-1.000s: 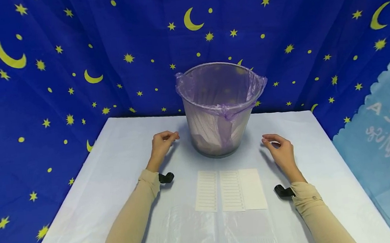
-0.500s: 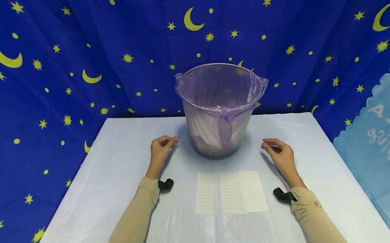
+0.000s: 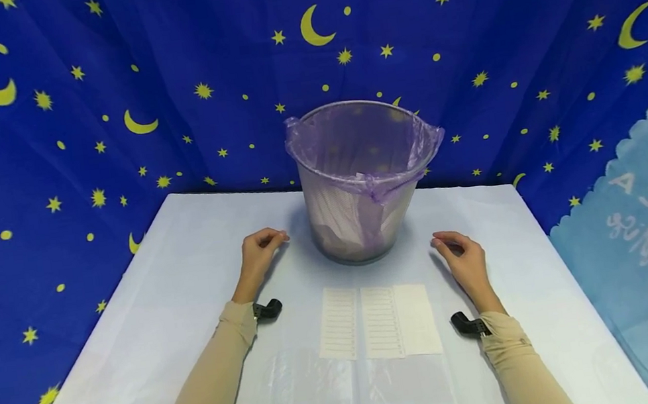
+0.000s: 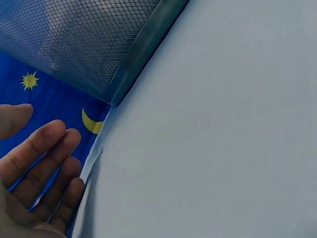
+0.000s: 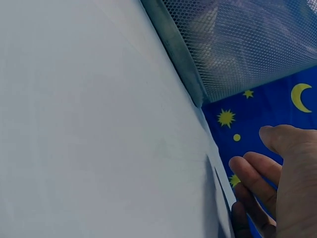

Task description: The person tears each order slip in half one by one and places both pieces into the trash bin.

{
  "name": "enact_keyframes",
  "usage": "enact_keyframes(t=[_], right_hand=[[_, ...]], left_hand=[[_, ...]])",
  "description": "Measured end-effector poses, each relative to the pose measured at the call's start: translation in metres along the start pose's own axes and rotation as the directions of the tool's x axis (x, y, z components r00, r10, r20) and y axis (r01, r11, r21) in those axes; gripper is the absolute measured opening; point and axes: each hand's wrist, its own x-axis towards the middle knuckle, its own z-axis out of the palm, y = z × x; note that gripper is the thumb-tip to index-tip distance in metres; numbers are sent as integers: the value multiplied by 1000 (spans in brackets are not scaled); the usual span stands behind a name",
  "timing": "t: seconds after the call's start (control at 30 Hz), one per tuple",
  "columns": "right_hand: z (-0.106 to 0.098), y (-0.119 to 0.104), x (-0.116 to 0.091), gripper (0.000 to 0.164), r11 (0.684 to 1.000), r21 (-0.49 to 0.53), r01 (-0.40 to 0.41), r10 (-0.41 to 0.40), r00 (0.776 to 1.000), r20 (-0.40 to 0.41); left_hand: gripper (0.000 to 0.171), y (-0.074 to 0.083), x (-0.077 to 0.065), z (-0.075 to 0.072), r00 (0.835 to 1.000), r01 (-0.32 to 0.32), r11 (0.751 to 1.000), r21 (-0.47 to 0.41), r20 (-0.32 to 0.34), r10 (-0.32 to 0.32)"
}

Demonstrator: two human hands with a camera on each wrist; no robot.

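Observation:
A mesh wastebasket (image 3: pixel 334 217) stands upright at the back of the table, with a thin purple bag (image 3: pixel 379 189) lining it and folded over its rim. Something pale shows low inside through the mesh. To its left my left hand (image 3: pixel 259 257) rests with loosely bent fingers and nothing in them. On the other side my right hand (image 3: pixel 464 264) lies in a like pose, also holding nothing. Both hands are apart from the basket. In the left wrist view the fingers (image 4: pixel 42 148) are spread below the mesh; the right wrist view shows relaxed fingers (image 5: pixel 255 181) too.
In front of the basket lie a lined paper strip (image 3: pixel 339 323), another lined strip (image 3: pixel 382 322) and a blank one (image 3: pixel 417 319). A clear plastic sheet (image 3: pixel 316 396) covers the near middle of the white table (image 3: pixel 185 244). A starry blue curtain (image 3: pixel 211 55) hangs behind.
My left hand has shifted slightly left and toward me. The right hand has come slightly nearer too. The head view has turned a little; the basket and papers stay in place.

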Motion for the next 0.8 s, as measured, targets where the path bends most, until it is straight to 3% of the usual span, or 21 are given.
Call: enact_keyframes(t=[0.2, 0.33, 0.47, 0.8], right_hand=[[-2, 1, -2, 24, 1000, -8, -2, 2, 1000, -27], [0, 1, -3, 26, 1000, -16, -6, 6, 1000, -1], [0, 0, -4, 25, 1000, -21, -9, 9, 1000, -2], [0, -2, 1, 25, 1000, -21, -12, 12, 1000, 15]], left_hand=[[22, 4, -1, 2, 998, 21, 1000, -17, 54, -20], [20, 22, -9, -1, 997, 50, 999, -5, 51, -50], [23, 39, -15, -2, 997, 39, 999, 3, 59, -40], [19, 39, -12, -3, 996, 19, 1000, -15, 82, -18]])
